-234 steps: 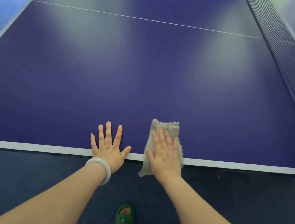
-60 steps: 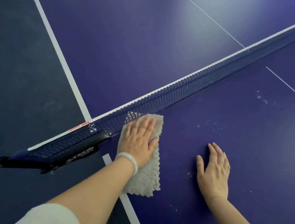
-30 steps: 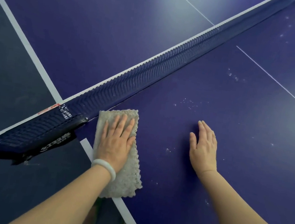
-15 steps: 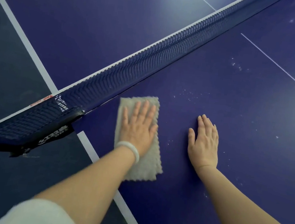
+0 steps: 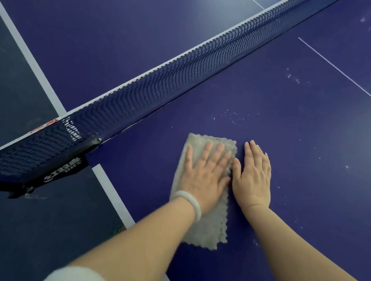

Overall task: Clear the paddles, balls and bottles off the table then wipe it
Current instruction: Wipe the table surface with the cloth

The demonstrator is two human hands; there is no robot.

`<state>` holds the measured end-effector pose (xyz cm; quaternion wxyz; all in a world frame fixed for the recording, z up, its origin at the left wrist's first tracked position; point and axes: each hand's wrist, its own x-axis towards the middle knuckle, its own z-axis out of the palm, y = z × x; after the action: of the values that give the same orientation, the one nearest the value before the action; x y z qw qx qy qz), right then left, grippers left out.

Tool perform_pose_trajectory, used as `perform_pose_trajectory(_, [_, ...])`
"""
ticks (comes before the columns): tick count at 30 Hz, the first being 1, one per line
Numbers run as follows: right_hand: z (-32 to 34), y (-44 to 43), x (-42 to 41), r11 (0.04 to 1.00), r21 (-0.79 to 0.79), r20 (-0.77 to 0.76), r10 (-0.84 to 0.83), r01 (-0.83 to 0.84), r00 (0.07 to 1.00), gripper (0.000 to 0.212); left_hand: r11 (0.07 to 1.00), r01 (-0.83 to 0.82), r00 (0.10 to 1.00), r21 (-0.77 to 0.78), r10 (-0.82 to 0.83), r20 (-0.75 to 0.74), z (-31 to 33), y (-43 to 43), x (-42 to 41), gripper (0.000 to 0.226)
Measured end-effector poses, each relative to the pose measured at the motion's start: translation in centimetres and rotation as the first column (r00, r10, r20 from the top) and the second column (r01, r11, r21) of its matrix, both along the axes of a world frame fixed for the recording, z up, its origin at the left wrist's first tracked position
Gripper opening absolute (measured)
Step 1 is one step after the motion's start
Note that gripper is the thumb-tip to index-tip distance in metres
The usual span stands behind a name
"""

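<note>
Pressed a grey, fuzzy rectangular cloth with scalloped edges [image 5: 206, 231] flat onto the smooth dark-blue table top [image 5: 318, 156] with the left hand [image 5: 204, 173], fingers straight and slightly spread, curled around nothing. Wore a smooth white round bracelet [image 5: 190, 200] on that wrist. Rested the right hand [image 5: 253, 179] flat on the bare surface at 3 o'clock from the cloth, fingers straight and close together, thumb touching the cloth's edge. Saw the dark-blue mesh net [image 5: 175, 78] at 10 o'clock and fine white specks [image 5: 234, 117] at 1 o'clock.
</note>
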<state>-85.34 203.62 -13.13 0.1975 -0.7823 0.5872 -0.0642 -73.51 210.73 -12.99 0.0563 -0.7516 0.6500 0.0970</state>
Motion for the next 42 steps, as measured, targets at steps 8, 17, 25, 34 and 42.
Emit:
perform_pose_trajectory(8, [0.0, 0.0, 0.1, 0.999, -0.03, 0.015, 0.013, -0.013, 1.0, 0.059, 0.983, -0.182, 0.981, 0.007, 0.181, 0.075, -0.1, 9.5, 8.3, 0.063])
perform_pose_trajectory(17, [-0.1, 0.0, 0.1, 0.998, -0.066, 0.024, 0.015, -0.014, 1.0, 0.06, 0.985, -0.173, 0.982, 0.004, 0.172, 0.077, -0.6, 6.7, 14.3, 0.064])
perform_pose_trajectory(25, [0.0, -0.1, 0.4, 0.997, -0.078, -0.036, -0.01, 0.007, 0.999, 0.062, 1.0, -0.007, 0.997, 0.002, 0.007, 0.075, -0.4, -1.8, 15.0, 0.062])
perform_pose_trajectory(34, [0.3, -4.6, 1.1, 0.973, -0.054, 0.074, -0.221, 0.226, 0.972, 0.057, 0.985, 0.171, 0.982, 0.002, -0.17, 0.076, -0.2, -2.5, 15.8, 0.065])
perform_pose_trajectory(42, [-0.8, -7.7, 2.3, 0.889, -0.113, -0.04, -0.451, 0.444, 0.892, 0.064, 0.984, 0.179, 0.984, 0.009, -0.179, -0.003, -0.2, -5.4, 17.0, 0.064])
